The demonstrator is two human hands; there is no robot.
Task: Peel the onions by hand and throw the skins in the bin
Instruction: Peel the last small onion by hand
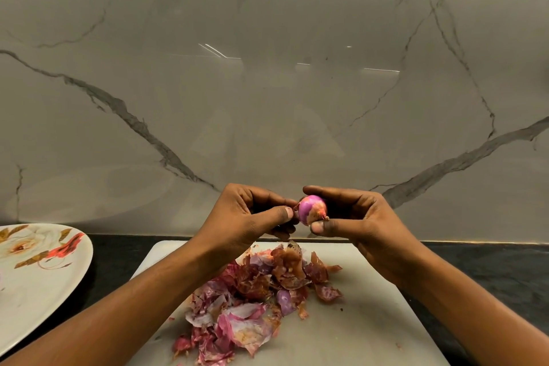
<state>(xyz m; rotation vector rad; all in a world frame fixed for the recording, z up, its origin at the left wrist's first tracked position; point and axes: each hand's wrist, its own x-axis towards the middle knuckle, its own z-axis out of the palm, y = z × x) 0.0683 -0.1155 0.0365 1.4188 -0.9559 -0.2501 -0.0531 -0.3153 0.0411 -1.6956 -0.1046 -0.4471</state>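
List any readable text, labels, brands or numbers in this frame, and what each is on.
None: no words, numbers or logos can be read anywhere.
The plate has only a flower print, no writing.
The board, the wall, the onion and the skins carry no marks or labels.

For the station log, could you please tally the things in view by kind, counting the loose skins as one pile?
onion: 1
pile of skins: 1
cutting board: 1
plate: 1
hands: 2, the left hand and the right hand, both on the onion
Total: 6
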